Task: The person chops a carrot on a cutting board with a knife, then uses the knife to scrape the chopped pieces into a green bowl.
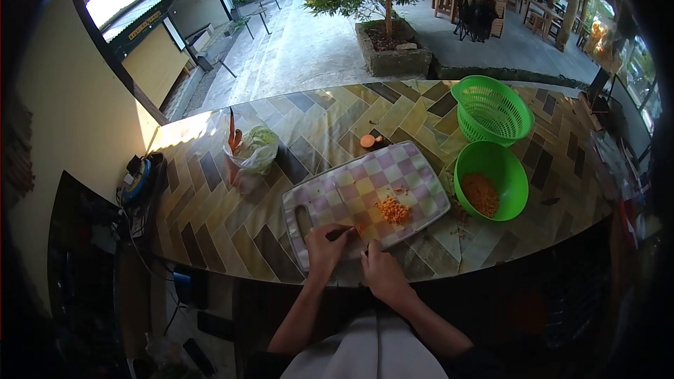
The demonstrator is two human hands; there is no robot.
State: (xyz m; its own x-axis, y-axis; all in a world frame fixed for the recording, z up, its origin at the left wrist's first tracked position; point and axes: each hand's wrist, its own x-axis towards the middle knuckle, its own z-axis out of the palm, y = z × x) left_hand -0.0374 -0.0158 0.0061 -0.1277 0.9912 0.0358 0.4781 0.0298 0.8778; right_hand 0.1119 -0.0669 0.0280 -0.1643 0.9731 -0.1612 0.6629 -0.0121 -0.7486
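Note:
My right hand (pixel 382 274) is closed round the dark handle of a knife (pixel 349 212), whose blade points away across the cutting board. My left hand (pixel 327 251) is closed at the board's near left part, its fingertips beside the blade; what they hold is hidden. A few orange bits lie by those fingertips. The checkered pink and white cutting board (pixel 319 193) has a handle slot at its left end. On its right half sits a small heap of chopped carrot (pixel 393 211). A cut carrot piece (pixel 368 141) lies just beyond the board's far edge.
Right of the board stands a green bowl (pixel 516 186) with chopped carrot in it. Behind it is a green colander (pixel 495 109). A plastic bag of vegetables (pixel 256 151) with carrots lies at the left. The table (pixel 232 224) has a herringbone-patterned cover.

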